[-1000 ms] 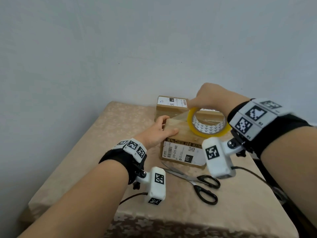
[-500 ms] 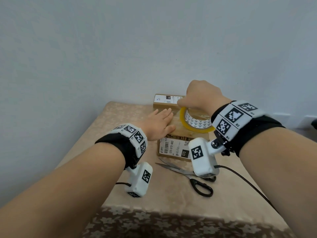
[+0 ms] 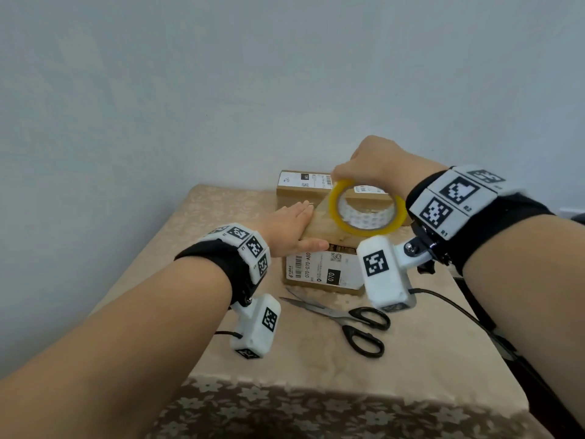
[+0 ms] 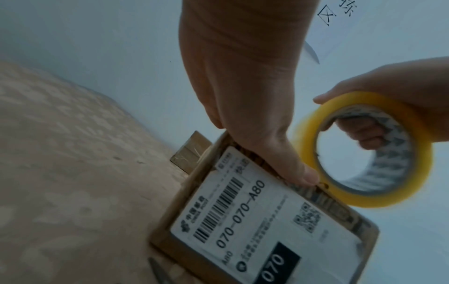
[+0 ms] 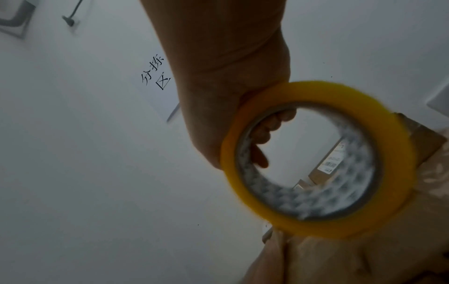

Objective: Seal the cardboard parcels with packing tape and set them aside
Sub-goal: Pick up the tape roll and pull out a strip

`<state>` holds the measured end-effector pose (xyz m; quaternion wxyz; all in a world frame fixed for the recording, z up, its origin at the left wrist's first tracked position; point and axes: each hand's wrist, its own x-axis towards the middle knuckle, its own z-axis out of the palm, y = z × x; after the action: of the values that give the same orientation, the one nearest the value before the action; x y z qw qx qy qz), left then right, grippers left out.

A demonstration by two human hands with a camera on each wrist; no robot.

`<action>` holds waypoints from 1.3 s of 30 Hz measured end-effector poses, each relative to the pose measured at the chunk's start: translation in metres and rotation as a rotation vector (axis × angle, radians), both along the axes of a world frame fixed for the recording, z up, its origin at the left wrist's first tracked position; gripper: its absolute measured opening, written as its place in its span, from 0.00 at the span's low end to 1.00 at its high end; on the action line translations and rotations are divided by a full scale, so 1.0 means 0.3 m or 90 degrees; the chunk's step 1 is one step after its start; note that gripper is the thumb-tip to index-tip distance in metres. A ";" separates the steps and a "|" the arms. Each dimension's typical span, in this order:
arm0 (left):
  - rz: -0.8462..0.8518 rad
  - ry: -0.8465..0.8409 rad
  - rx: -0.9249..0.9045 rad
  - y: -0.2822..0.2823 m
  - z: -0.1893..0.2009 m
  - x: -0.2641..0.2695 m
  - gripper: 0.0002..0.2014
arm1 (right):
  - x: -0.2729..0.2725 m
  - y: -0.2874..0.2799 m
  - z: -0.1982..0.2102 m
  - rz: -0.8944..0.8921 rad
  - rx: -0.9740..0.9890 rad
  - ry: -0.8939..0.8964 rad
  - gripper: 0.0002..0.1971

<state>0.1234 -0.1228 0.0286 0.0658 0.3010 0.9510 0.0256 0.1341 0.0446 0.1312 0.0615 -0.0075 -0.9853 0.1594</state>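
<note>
From the head view we see our left hand (image 3: 289, 229) lying flat, fingers straight, on top of the near box (image 3: 319, 264), while our right hand (image 3: 373, 166) grips the tape roll (image 3: 367, 210) just above that box. The right wrist view shows what the head view hides: fingers (image 5: 264, 132) curled inside the roll's core. A second box (image 3: 300, 188) stands beyond the left hand. Scissors (image 3: 348, 321) lie on the bench (image 3: 411, 359), nearer us than both hands.
</note>
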 end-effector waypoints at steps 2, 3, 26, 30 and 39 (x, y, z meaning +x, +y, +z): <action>-0.004 -0.008 -0.013 -0.004 0.003 0.000 0.44 | 0.018 0.044 0.008 -0.020 0.111 -0.041 0.16; -0.009 -0.010 -0.021 -0.002 0.004 -0.001 0.44 | 0.027 0.070 0.000 -0.028 0.146 -0.075 0.16; -0.082 0.030 -0.132 0.193 0.041 0.061 0.46 | 0.001 0.218 -0.277 -0.013 0.170 -0.166 0.31; -0.080 -0.036 -0.049 0.207 0.029 0.055 0.46 | 0.010 0.231 -0.295 -0.017 0.141 -0.143 0.31; -0.064 -0.009 -0.110 0.257 0.062 0.009 0.60 | 0.025 0.235 -0.295 -0.014 0.064 -0.108 0.31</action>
<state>0.1261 -0.0456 0.0473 0.0995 0.3412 0.9329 -0.0579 0.1417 0.1152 0.0427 -0.0202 -0.0288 -0.9936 0.1075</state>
